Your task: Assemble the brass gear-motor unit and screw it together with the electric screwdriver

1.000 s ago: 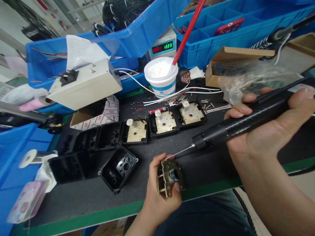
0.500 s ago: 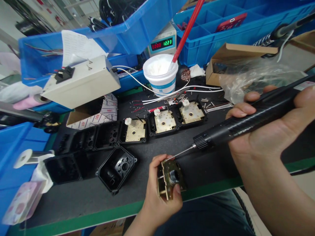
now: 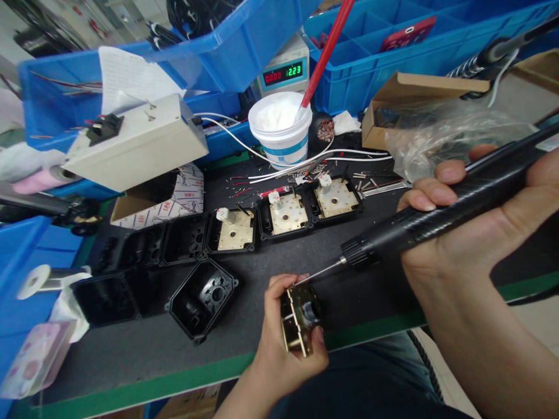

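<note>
My left hand point(image 3: 288, 343) grips a brass-coloured metal gear mechanism point(image 3: 299, 317) with a dark round part on its face, held above the bench's front edge. Wrapped round a black electric screwdriver point(image 3: 419, 215) is my right hand point(image 3: 463, 227), and the thin bit slants down to the mechanism's upper edge. The bit's very tip is hard to make out beside my left fingers. An open black plastic housing point(image 3: 201, 299) lies tilted on the bench to the left. Behind it, a row of black housings includes three with brass plates point(image 3: 286, 215) fitted inside, each bearing a white part.
A white tub point(image 3: 279, 131) of white paste holds a red-handled tool. Around it lie white wires and small metal pieces. Blue bins point(image 3: 244, 46), a power supply display point(image 3: 286, 73), a cream box point(image 3: 140, 139) and a cardboard box point(image 3: 393, 110) line the back.
The view has shifted slightly, so the bench things sit a little further left. Both hands keep their holds, and the mechanism has turned slightly under the screwdriver bit.
</note>
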A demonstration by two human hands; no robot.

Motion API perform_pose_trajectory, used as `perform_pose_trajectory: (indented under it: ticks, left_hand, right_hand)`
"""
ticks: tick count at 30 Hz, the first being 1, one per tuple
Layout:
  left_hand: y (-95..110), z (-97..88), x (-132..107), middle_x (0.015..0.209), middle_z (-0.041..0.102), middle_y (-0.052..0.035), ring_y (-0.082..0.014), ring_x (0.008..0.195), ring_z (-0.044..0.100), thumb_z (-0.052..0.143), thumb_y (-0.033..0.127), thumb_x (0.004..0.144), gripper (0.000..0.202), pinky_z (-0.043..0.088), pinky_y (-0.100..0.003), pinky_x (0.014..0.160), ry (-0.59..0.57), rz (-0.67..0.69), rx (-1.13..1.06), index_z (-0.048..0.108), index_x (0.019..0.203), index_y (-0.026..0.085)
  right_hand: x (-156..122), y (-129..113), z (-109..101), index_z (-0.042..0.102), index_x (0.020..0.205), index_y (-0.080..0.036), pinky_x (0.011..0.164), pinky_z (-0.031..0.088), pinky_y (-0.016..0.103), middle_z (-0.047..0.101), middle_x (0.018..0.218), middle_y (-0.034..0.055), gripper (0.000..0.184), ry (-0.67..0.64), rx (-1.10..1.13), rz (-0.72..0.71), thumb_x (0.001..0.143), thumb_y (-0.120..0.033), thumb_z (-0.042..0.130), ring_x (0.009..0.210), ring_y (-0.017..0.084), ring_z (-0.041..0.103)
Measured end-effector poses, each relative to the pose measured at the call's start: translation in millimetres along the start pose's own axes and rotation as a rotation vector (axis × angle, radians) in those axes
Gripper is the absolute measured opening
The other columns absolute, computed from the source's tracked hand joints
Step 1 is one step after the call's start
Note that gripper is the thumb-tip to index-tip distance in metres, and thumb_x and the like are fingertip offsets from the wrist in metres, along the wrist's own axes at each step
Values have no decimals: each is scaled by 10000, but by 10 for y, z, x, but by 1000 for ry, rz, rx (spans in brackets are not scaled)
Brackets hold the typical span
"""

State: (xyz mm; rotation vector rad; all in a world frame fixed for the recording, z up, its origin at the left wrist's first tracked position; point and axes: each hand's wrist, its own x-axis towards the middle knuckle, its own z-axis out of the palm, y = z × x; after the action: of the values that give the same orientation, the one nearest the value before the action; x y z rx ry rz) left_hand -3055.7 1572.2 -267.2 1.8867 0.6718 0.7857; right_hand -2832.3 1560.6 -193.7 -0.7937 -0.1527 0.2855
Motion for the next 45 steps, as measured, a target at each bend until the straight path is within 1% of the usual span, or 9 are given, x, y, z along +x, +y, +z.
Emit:
perform_pose_trajectory:
  ticks: [5,9,14,22,30,34,37,41,45]
  left_hand:
    - [9,-51,29,1104,512,-97,-225,1035,533,591,303,739,523,418,-366,913,-2,-120,-35,376,1210,230]
    - [1,-115,40,1162,516,-96,-235,1108,517,599,404,763,497,413,-348,948,35,-245,-153,434,1201,237]
    - [-42,-115,47,1197,523,-81,-255,1148,505,611,366,772,478,436,-367,954,104,-375,-377,453,1207,250]
    - [-42,-54,77,1179,544,-81,-254,1115,533,620,344,761,437,466,-351,926,189,-379,-398,500,1166,233]
    - [-16,-45,70,1204,532,-89,-261,1107,537,623,353,752,453,478,-364,913,197,-375,-400,502,1172,231]
    - [-11,-43,74,1203,536,-89,-258,1101,540,611,365,759,457,486,-361,897,202,-374,-392,494,1182,237]
    - [-13,-36,77,1195,541,-91,-263,1093,546,599,369,769,437,488,-377,891,210,-374,-389,500,1173,235]
    - [-7,-12,88,1177,557,-86,-255,1067,565,581,372,788,388,492,-387,881,239,-387,-377,521,1147,236]
    - [9,6,106,1162,572,-73,-234,1043,579,587,369,789,364,493,-360,873,246,-394,-362,534,1126,241]
  right_hand:
    - [50,-52,-41,514,754,-191,357,376,132,497,594,-44,455,-14,58,48,910,-506,225,414,37,441]
    - [69,-152,-226,501,779,-195,379,383,146,505,621,-41,420,34,-5,2,913,-451,196,424,43,452]
    - [-65,-148,-409,511,847,-204,374,381,153,514,646,-41,387,25,-81,28,868,-527,300,426,51,450]
    - [-67,-113,-407,493,827,-197,373,381,147,516,645,-36,403,51,-53,57,896,-497,233,427,49,451]
    - [-91,-124,-358,499,832,-194,363,378,148,515,640,-32,431,38,-88,50,909,-493,199,422,49,450]
    - [-79,-128,-348,514,822,-192,367,386,147,524,644,-26,443,-10,-93,25,920,-436,158,430,49,465]
    - [-63,-115,-349,533,817,-193,367,386,143,530,647,-27,388,-39,-88,33,908,-425,236,438,47,470]
    - [-57,-71,-347,563,807,-202,337,366,140,515,615,-47,349,-44,-94,-7,814,-530,445,415,42,437]
    - [-57,-40,-344,574,826,-223,293,335,148,496,574,-62,387,-76,-98,-62,780,-589,455,374,48,402]
